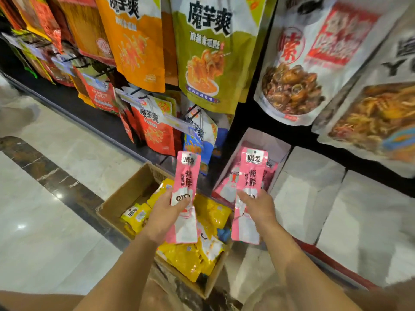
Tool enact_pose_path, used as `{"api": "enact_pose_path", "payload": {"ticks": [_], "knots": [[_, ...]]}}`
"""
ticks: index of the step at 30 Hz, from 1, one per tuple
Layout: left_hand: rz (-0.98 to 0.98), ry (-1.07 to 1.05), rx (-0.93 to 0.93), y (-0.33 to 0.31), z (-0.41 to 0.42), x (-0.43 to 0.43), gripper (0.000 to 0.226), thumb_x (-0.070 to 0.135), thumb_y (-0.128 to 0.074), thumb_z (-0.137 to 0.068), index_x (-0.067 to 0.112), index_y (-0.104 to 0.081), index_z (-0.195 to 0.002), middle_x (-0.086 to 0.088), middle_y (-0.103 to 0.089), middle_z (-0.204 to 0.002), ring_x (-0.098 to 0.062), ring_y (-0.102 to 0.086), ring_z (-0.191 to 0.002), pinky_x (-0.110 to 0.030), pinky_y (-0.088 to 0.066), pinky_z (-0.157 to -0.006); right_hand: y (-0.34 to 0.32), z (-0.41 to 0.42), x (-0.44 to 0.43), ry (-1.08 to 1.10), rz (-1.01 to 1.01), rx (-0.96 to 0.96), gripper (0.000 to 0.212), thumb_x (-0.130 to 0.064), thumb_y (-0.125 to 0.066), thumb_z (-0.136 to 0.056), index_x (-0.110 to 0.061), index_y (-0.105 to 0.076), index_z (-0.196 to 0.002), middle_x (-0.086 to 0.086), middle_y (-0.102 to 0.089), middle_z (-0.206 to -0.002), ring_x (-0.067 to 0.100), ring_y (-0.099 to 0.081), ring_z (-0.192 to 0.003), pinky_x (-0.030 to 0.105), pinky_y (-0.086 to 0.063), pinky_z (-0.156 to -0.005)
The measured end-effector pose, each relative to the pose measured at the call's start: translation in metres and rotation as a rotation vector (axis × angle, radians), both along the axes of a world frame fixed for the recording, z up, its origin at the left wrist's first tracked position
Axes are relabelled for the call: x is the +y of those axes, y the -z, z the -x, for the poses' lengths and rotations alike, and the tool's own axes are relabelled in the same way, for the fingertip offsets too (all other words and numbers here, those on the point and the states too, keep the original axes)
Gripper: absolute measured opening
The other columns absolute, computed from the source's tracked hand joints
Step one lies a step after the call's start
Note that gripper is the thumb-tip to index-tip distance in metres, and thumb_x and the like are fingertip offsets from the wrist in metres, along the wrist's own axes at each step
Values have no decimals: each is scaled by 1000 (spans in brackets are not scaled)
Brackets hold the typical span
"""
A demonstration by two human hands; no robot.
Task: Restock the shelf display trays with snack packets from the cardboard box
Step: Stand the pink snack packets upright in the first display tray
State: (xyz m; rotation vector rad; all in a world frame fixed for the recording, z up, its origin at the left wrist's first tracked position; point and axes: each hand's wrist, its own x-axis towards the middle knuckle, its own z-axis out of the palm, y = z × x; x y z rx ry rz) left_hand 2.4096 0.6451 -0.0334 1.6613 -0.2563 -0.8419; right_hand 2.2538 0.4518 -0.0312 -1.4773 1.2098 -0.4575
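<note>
Left hand [167, 212] pinches left pink packet [186, 176] above cardboard box [125, 198]; right hand [258, 207] pinches right pink packet [252, 173] at white display tray [278, 149] — likely light, floppy, slick film; grip lower half.

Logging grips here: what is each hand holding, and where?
The left hand grips the left pink packet just below its middle; the right hand grips the right pink packet likewise.

We look steeply down from head height, wide-angle, close over the cardboard box [131, 189], facing the shelf [251, 117] ahead
</note>
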Motion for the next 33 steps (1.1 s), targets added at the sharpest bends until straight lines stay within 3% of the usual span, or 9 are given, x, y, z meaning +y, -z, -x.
{"api": "enact_pose_path", "payload": {"ticks": [5, 10, 16, 18, 22, 24, 27, 30, 33], "knots": [[-1, 89, 37, 3, 21, -46, 24, 16, -76, -86, 21, -68, -107, -7, -77, -96, -30, -74, -87, -45, -59, -78, -3, 49, -24, 146, -79, -47, 10, -21, -76, -89, -28, -69, -90, -4, -74, -87, 16, -69, -75, 24, -52, -61], [46, 119, 82, 7, 38, -102, 23, 14, -77, -85, 13, -69, -106, -16, -75, -95, -29, -69, -80, -42, -56, -73, 1, 82, -45, 253, -127, -8, 12, -32, -75, -90, -27, -69, -100, 0, -75, -94, 25, -73, -84, 38, -60, -74], [90, 192, 101, 7, 57, -162, 17, 5, -71, -89, 5, -66, -106, -9, -76, -90, -15, -71, -72, -28, -57, -62, 9, 100, -67, 361, -168, -54, 7, -23, -76, -90, -26, -70, -93, 3, -76, -92, 24, -73, -79, 39, -60, -72], [85, 229, 60, 11, 60, -178, 15, 3, -69, -90, 3, -65, -105, -7, -75, -86, -11, -70, -68, -23, -56, -59, 13, 102, -74, 403, -188, -91, 7, -20, -77, -89, -24, -72, -92, 4, -77, -90, 22, -72, -74, 39, -60, -71], [4, 281, -32, 34, 59, -207, 18, 6, -71, -90, 2, -62, -105, -7, -73, -83, -18, -68, -70, -33, -58, -64, 20, 98, -88, 449, -234, -104, 19, -23, -77, -89, -17, -73, -106, 4, -76, -95, 27, -73, -84, 43, -61, -83], [-43, 277, -81, 46, 59, -220, 17, 6, -72, -89, 3, -61, -102, 1, -67, -71, -9, -63, -61, -25, -54, -58, 24, 97, -94, 464, -252, -92, 21, -26, -77, -88, -18, -73, -107, 5, -76, -96, 29, -73, -88, 45, -60, -85], [-131, 299, -159, 62, 62, -237, 23, 13, -74, -88, 7, -60, -106, -2, -51, -73, -12, -49, -64, -12, -40, -52, 31, 94, -97, 500, -260, -107, 23, -29, -81, -84, -20, -74, -104, 4, -77, -95, 29, -73, -88, 47, -60, -87], [-186, 329, -193, 77, 65, -246, 29, 14, -74, -88, 5, -61, -112, -1, -40, -69, -10, -40, -60, -17, -40, -59, 35, 93, -99, 519, -275, -123, 21, -28, -82, -83, -20, -74, -101, 2, -76, -85, 24, -71, -76, 39, -59, -78], [-225, 353, -238, 81, 66, -249, 26, 13, -76, -86, 5, -62, -107, -4, -46, -72, -14, -42, -61, -21, -42, -59, 36, 92, -100, 528, -261, -116, 12, -24, -81, -84, -17, -75, -91, 5, -72, -73, 20, -63, -59, 30, -53, -63]]}}
